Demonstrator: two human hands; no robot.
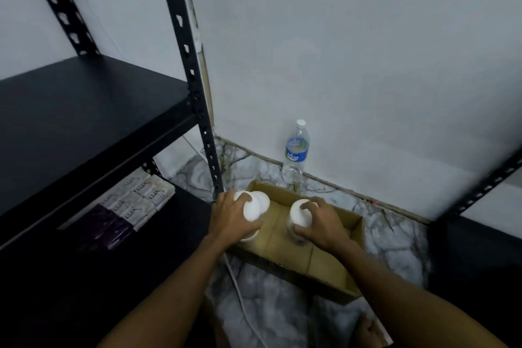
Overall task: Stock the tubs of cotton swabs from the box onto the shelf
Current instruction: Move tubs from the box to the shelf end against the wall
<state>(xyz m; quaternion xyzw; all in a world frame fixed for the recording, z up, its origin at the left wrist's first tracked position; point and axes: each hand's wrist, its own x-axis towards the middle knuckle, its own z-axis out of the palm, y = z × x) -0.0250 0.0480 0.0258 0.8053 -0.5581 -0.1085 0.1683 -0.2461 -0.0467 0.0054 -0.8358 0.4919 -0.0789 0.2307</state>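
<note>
Both hands are down at the cardboard box (pixel 333 260) on the marble floor: the left hand (pixel 230 217) curls its fingers around a cluster of white-lidded tubs (pixel 254 205) at the box's left end. The right hand (pixel 319 223) grips 1 more tub (pixel 299 213) inside the box, beside the black shelf (pixel 84 110), whose top board is bare.

Both forearms (pixel 175 285) are bare, with no sleeves showing.
</note>
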